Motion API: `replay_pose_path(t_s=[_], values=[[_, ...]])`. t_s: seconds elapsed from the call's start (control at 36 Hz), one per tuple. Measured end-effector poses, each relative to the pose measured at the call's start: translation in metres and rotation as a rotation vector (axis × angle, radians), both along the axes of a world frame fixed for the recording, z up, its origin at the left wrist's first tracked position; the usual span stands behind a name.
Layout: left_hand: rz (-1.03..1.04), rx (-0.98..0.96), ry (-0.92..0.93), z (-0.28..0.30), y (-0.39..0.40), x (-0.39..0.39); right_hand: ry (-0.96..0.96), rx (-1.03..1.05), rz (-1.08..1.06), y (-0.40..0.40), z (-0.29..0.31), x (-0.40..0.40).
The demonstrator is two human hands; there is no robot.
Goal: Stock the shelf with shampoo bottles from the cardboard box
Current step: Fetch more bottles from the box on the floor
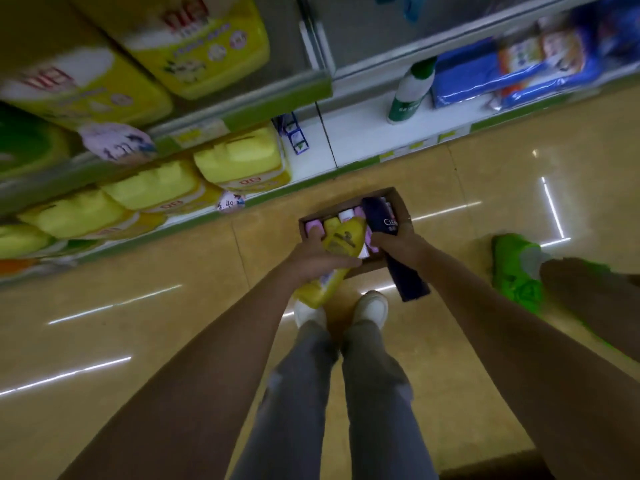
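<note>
Head view: green shoe beside cardboard box, near shelf.

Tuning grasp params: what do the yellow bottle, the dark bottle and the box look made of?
Yellow bottle: likely glossy plastic, smooth with a printed label. Dark bottle: dark navy, probably smooth plastic with white lettering; sheen unclear in the blur. Box: brown matte cardboard, thin raw-edged walls.
</note>
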State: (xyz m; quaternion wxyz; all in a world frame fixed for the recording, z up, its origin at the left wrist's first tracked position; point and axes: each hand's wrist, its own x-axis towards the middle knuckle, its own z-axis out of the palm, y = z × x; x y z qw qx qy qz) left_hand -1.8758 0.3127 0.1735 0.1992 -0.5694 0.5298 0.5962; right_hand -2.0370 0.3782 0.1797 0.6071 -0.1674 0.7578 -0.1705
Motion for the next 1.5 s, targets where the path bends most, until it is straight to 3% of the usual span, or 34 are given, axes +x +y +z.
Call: replay_pose_path(t_s=[0.14, 0.31, 0.53, 0.64, 0.92, 1.36, 1.5], values=[[0.076, 0.032, 0.048, 0.066, -0.010, -0.006, -0.102, -0.027, -0.165, -0.007, 0.064, 0.009], [0.230, -0.076, 0.188, 0.138, -0.025, -0.016, -0.155, -0.150, -0.251, -0.017, 0.129, 0.009], [0.575, 0.165, 0.406, 0.227, -0.038, -0.029, -0.247, -0.301, -0.343, -0.029, 0.206, 0.013], [0.706, 0.176, 0.469, 0.259, -0.045, -0.031, -0.196, -0.349, -0.330, -0.033, 0.236, 0.004], [0.473, 0.020, 0.600, 0.338, -0.050, -0.044, -0.208, -0.541, -0.213, -0.049, 0.317, -0.018], [0.515, -0.350, 0.818, 0.447, -0.067, -0.057, -0.182, -0.751, -0.131, -0.074, 0.443, -0.035], [0.523, -0.472, 0.843, 0.483, -0.077, -0.055, -0.125, -0.849, 0.025, -0.080, 0.472, -0.044]])
